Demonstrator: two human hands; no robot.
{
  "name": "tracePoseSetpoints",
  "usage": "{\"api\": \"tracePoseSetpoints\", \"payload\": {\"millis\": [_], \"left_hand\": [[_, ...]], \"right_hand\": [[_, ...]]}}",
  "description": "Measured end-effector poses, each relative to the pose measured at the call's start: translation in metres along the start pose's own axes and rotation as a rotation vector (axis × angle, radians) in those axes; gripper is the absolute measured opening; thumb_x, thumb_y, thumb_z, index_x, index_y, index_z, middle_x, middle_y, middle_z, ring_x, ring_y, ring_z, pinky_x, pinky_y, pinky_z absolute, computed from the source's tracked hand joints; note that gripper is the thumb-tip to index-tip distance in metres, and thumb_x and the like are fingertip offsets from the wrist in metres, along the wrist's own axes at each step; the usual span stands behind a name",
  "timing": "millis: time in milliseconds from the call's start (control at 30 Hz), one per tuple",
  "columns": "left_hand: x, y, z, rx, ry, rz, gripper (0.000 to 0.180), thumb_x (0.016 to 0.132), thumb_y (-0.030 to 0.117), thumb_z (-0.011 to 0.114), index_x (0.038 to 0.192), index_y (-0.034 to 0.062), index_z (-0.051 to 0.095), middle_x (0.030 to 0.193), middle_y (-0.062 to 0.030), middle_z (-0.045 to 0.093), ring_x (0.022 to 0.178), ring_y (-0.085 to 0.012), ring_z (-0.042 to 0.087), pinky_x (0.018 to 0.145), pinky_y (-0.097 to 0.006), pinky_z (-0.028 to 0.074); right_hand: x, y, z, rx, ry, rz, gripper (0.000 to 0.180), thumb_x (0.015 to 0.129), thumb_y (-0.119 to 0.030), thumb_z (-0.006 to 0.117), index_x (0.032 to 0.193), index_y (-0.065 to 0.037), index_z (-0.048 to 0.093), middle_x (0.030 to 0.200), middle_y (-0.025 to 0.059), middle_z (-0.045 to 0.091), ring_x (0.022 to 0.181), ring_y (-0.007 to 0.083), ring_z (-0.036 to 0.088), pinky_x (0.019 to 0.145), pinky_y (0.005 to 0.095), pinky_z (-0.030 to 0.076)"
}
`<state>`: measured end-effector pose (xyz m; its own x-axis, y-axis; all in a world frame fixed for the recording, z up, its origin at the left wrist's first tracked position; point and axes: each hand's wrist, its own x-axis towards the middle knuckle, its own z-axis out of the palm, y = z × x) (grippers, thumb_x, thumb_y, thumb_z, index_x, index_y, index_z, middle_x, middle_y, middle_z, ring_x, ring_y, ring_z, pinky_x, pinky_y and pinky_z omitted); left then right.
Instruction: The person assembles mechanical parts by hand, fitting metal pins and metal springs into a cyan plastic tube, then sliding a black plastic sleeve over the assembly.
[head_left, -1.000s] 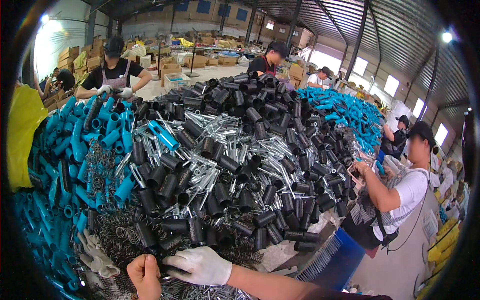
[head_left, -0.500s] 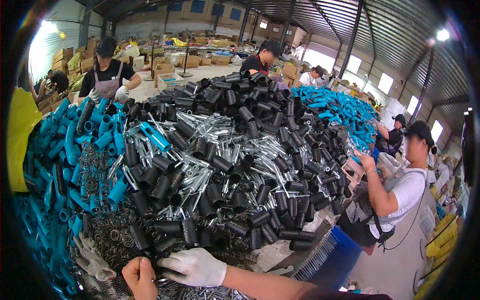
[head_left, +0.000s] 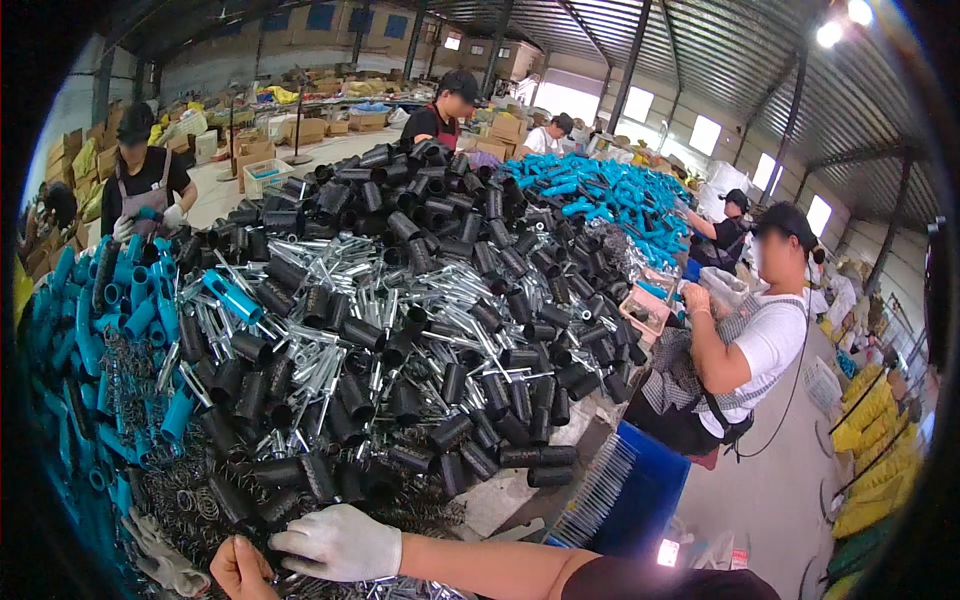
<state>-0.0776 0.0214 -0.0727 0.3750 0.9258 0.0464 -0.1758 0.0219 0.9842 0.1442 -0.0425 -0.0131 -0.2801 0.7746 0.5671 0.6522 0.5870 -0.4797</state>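
Note:
My left hand (head_left: 240, 570), bare, is closed with its thumb on top at the lower edge; whatever its fingers may hold cannot be made out. Close beside it, my right hand (head_left: 345, 545) wears a white glove and has its fingers curled downward; what lies in them is hidden. Dark coil springs (head_left: 205, 505) spread around both hands. Beyond them rises a heap of black ribbed tubes (head_left: 406, 402), with shiny metal rods (head_left: 325, 360) mixed in. A teal tubular part (head_left: 235, 297) lies on the rods. Left of my hands rests a loose pale glove (head_left: 165, 560).
Teal curved handles (head_left: 140, 317) pile up at the left, more teal parts (head_left: 590, 190) at the back right. A blue bin (head_left: 640, 490) with a row of thin rods stands right. A person (head_left: 750, 340) holds a pink basket (head_left: 645, 308); several others work around the heap.
The whole view has swung right, so the heap and people appear farther left. My hands remain close together, with little change in their pose.

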Motion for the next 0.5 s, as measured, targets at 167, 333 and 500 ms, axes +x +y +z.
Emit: {"api": "tracePoseSetpoints", "payload": {"millis": [167, 333, 500], "left_hand": [[0.004, 0.014, 0.043, 0.206, 0.224, 0.268, 0.040, 0.099, 0.021, 0.050, 0.062, 0.0099, 0.040, 0.053, 0.0037, 0.038, 0.043, -0.0045, 0.033, 0.041, -0.022, 0.026], [0.004, 0.032, 0.068, 0.156, 0.185, 0.231, 0.042, 0.100, 0.022, 0.050, 0.061, 0.0094, 0.040, 0.052, 0.0045, 0.037, 0.045, -0.0037, 0.031, 0.042, -0.023, 0.023], [0.005, 0.033, 0.054, 0.152, 0.176, 0.236, 0.040, 0.100, 0.023, 0.050, 0.063, 0.0105, 0.040, 0.053, 0.0052, 0.035, 0.045, -0.0030, 0.029, 0.041, -0.022, 0.021]], "right_hand": [[0.003, -0.005, -0.009, -0.072, 0.165, -0.108, 0.023, 0.083, -0.022, 0.066, 0.101, -0.009, 0.061, 0.068, 0.0048, 0.055, 0.061, 0.0236, 0.060, 0.051, 0.0346, 0.047], [0.003, 0.002, -0.036, -0.130, 0.358, -0.131, 0.014, 0.080, -0.017, 0.069, 0.091, -0.010, 0.065, 0.069, 0.0046, 0.060, 0.061, 0.0229, 0.062, 0.052, 0.0345, 0.049], [-0.016, -0.037, -0.109, -0.225, 0.538, -0.051, 0.009, 0.077, -0.008, 0.071, 0.085, -0.008, 0.068, 0.073, 0.0080, 0.067, 0.065, 0.0229, 0.066, 0.058, 0.0321, 0.053]]}}
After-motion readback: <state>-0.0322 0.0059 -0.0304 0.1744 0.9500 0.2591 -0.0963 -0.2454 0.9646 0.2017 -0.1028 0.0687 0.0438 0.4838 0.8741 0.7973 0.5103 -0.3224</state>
